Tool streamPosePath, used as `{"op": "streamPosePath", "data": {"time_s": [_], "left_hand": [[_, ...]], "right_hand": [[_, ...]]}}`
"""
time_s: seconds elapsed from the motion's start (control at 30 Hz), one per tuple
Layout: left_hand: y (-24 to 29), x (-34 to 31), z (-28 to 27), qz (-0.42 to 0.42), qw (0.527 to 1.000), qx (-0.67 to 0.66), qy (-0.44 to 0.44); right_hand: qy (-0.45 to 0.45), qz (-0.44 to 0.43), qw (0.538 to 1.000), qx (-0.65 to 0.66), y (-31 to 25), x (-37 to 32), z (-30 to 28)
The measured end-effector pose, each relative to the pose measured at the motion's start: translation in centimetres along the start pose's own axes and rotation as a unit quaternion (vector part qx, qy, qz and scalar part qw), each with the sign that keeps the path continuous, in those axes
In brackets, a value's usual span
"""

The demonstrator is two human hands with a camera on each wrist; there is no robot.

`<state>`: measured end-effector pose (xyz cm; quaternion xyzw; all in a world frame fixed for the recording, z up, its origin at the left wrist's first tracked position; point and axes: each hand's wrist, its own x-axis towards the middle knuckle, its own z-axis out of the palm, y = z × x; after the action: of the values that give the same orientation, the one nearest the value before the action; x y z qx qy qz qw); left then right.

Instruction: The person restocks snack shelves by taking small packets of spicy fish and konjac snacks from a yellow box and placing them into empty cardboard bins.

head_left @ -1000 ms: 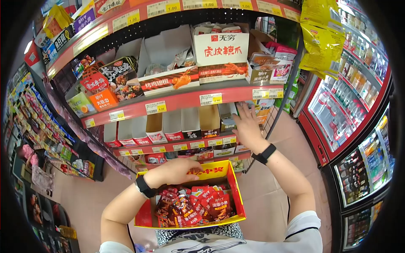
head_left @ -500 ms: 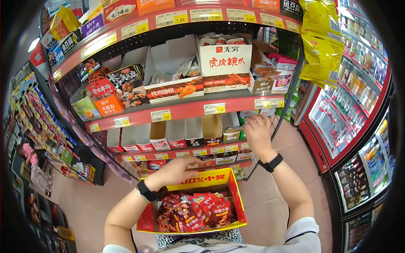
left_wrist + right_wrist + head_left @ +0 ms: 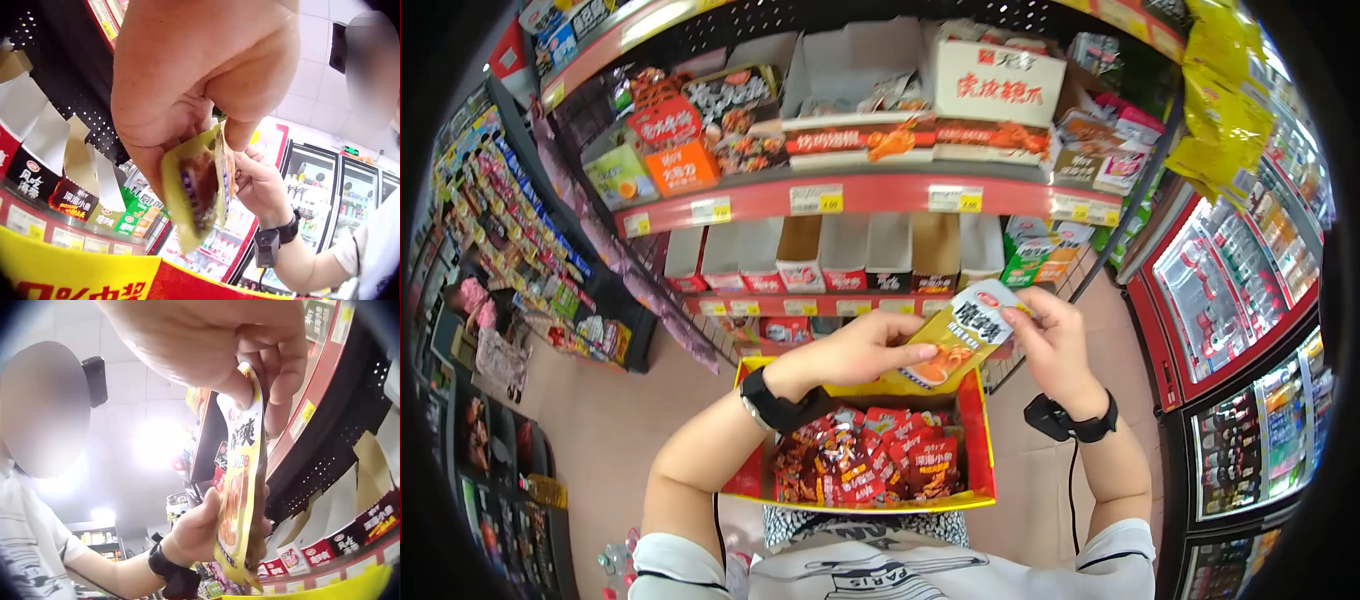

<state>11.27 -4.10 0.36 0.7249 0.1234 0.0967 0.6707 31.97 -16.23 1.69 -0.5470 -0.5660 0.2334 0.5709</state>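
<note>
L hand [image 3: 855,352] pinches the lower left edge of a flat yellow foil snack packet [image 3: 956,338] btwn thumb and curled fingers. R hand [image 3: 1055,345] pinches its upper right corner. Packet is tilted, just above the back rim of a red-and-yellow cardboard tray [image 3: 984,440] full of small red sachets [image 3: 870,470]. Red shelf edge w/ price tags [image 3: 850,196] is near ahead. Open beige floor [image 3: 1040,470] lies right of the tray, before the glass-door fridge [image 3: 1220,280].
</note>
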Motion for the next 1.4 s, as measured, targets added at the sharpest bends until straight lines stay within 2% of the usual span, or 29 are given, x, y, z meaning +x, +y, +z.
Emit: {"op": "streamPosePath", "data": {"time_s": [0.13,0.2,0.27,0.37,0.47,0.53,0.6,0.63,0.67,0.73,0.8,0.83,0.87,0.93,0.97,1.0,1.03,1.07,1.13,1.17,1.2,1.27,1.3,1.33,1.4], "left_hand": [[0.3,-1.4,0.0,-0.009,1.0,0.007,-0.001],[0.7,-2.4,-0.2,-0.038,0.999,0.015,0.006],[0.4,-3.3,-0.5,-0.039,0.999,0.018,0.009],[-0.1,-4.9,-1.3,-0.036,0.996,0.07,0.031],[-0.5,-6.8,-2.5,-0.122,0.989,0.083,0.031],[-1.2,-8.1,-3.4,-0.12,0.989,0.081,0.037],[-1.6,-9.1,-4.2,-0.217,0.951,0.22,0.008],[-0.8,-9.4,-3.9,-0.257,0.946,0.196,-0.003],[-1.2,-9.6,-3.9,-0.257,0.946,0.196,-0.005],[-1.8,-9.8,-3.6,-0.287,0.912,0.281,-0.088],[-2.4,-9.9,-2.9,-0.303,0.901,0.295,-0.099],[-3.5,-9.9,-2.7,-0.283,0.883,0.35,-0.132],[-4.5,-9.9,-2.5,-0.261,0.861,0.404,-0.164],[-5.4,-9.5,-1.9,-0.262,0.864,0.39,-0.178],[-5.7,-9.1,-1.5,-0.27,0.847,0.4,-0.22],[-6.1,-8.8,-1.2,-0.278,0.828,0.41,-0.262],[-6.7,-8.8,-0.9,-0.3,0.829,0.396,-0.258],[-7.2,-8.9,-0.8,-0.298,0.827,0.4,-0.258],[-6.3,-8.5,-0.8,-0.215,0.871,0.377,-0.229],[-5.6,-8.1,-0.8,-0.234,0.844,0.424,-0.232],[-5.3,-7.5,-0.9,-0.223,0.84,0.434,-0.236],[-5.2,-7.4,-1.2,-0.173,0.869,0.435,-0.16],[-4.6,-7.2,-1.4,-0.154,0.885,0.415,-0.143],[-3.9,-6.7,-1.7,-0.145,0.883,0.421,-0.15],[-2.3,-5.8,-1.8,-0.156,0.899,0.389,-0.131]], "right_hand": [[-0.056,0.043,0.997,0.029,-0.6,-0.7,0.4],[-0.087,0.041,0.995,0.031,-0.6,-1.2,0.5],[-0.113,0.036,0.993,-0.018,-0.9,-1.5,0.6],[-0.134,0.051,0.99,0.002,-1.0,-1.8,0.8],[-0.129,0.088,0.987,0.023,-0.6,-1.8,0.5],[-0.11,0.103,0.988,0.042,-0.2,-1.8,0.3],[-0.118,0.103,0.987,0.04,0.1,-1.8,0.1],[-0.117,0.104,0.987,0.039,0.4,-1.9,0.2],[-0.138,0.098,0.985,0.042,0.7,-2.0,0.3],[-0.158,0.091,0.982,0.045,1.0,-2.3,0.5],[-0.26,0.128,0.957,-0.012,1.0,-2.3,0.7],[-0.294,0.11,0.948,-0.052,0.7,-2.3,1.0],[-0.33,0.054,0.936,-0.11,1.1,-2.3,1.2],[-0.409,0.117,0.894,-0.136,0.1,-2.4,2.1],[-0.422,0.041,0.895,-0.137,0.4,-2.7,2.4],[-0.464,0.041,0.87,-0.162,0.8,-2.8,2.6],[-0.471,0.04,0.863,-0.178,0.8,-3.0,2.9],[-0.478,0.04,0.856,-0.194,0.9,-3.1,3.2],[-0.462,0.029,0.865,-0.194,1.7,-3.5,3.3],[-0.448,0.02,0.873,-0.193,2.1,-3.5,3.1],[-0.436,0.021,0.877,-0.201,2.4,-3.4,2.9],[-0.384,-0.057,0.896,-0.217,2.8,-3.2,2.3],[-0.374,-0.05,0.897,-0.23,2.8,-2.9,1.8],[-0.363,-0.048,0.9,-0.237,2.9,-2.7,1.2],[-0.289,-0.069,0.927,-0.228,3.1,-2.3,0.1]]}}
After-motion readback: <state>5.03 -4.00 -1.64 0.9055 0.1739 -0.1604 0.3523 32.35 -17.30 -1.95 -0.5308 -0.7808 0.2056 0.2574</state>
